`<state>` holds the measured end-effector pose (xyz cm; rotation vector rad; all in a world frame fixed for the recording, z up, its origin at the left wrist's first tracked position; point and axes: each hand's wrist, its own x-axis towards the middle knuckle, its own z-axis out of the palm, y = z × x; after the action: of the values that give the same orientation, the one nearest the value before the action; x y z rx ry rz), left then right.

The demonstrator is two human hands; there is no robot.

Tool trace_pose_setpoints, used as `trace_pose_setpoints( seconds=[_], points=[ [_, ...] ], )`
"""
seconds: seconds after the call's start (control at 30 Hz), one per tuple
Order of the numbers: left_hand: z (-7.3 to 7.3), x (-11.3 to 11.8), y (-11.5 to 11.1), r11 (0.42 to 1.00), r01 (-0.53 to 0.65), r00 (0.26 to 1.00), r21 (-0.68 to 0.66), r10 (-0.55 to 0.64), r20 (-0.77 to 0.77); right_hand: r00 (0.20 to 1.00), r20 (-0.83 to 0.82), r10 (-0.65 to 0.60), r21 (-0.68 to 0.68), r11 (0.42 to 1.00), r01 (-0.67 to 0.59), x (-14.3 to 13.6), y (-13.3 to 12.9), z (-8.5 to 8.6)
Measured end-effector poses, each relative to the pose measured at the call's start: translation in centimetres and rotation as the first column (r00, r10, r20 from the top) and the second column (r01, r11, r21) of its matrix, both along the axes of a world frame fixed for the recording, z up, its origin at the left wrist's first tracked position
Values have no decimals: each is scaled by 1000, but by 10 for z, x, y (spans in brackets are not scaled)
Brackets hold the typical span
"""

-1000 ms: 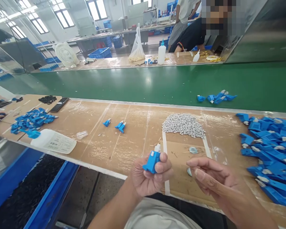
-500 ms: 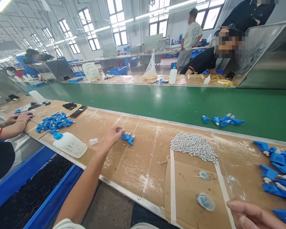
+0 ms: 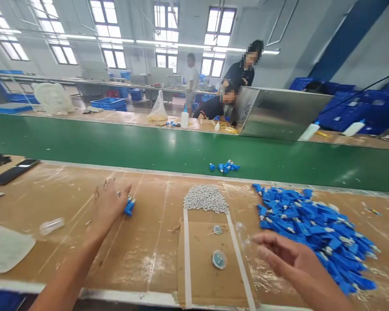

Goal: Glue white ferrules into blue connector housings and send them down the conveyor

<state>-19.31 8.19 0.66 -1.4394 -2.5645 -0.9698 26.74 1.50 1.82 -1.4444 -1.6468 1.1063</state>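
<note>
On the far left I see a phone (image 3: 13, 171) lying flat on the table (image 3: 142, 259), and nearer me a clear little tube (image 3: 52, 226) and a white bottle (image 3: 6, 247) on its side. Next comes my left hand (image 3: 108, 203), stretched out flat with the fingers spread apart, and it holds nothing. Its fingertips are right by a few small blue plugs (image 3: 129, 206) on the table, just touching or almost touching them; I cannot tell which. I think these plugs are very light and hard, made of smooth plastic with a white tip at one end. I would pinch one by the wide blue body with thumb and finger, not by the thin white tip, which looks easy to snap or bend. In the middle sits a heap of tiny gray bits (image 3: 205, 199), and near it two small round caps (image 3: 219, 259) on a cardboard sheet. Past that, some more blue parts (image 3: 225, 166) lie on the green belt (image 3: 116, 147). Then my right hand (image 3: 291, 261) hangs open and empty, fingers loose, just beside the big blue pile (image 3: 314, 229). That pile looks loose and would slide if bumped.
</note>
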Motion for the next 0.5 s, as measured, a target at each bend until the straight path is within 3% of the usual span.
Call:
trace_pose_setpoints(
  seconds=[0.1, 0.13, 0.2, 0.33, 0.43, 0.5],
  points=[
    [20, 30, 22, 939, 327, 944, 105, -318, -93, 920, 385, 73, 109, 986, -124, 9, 81, 19],
    [25, 44, 35, 890, 451, 892, 70, -445, -84, 858, 509, 64, 109, 984, -139, 11, 115, 21],
    [28, 76, 73, 777, 625, 780, -71, -626, 9, 818, 575, 28, 88, 992, -95, 11, 186, 20],
    [11, 137, 176, 625, 734, 672, -267, -725, 152, 764, 643, 52, -70, 998, -10, 2, 303, -6],
    [-10, 175, 246, 533, 749, 643, -393, -729, 236, 760, 642, 105, -199, 980, 32, -13, 353, -32],
    [-21, 197, 277, 495, 730, 651, -471, -713, 261, 771, 622, 132, -239, 971, 28, -27, 372, -44]
  ],
)
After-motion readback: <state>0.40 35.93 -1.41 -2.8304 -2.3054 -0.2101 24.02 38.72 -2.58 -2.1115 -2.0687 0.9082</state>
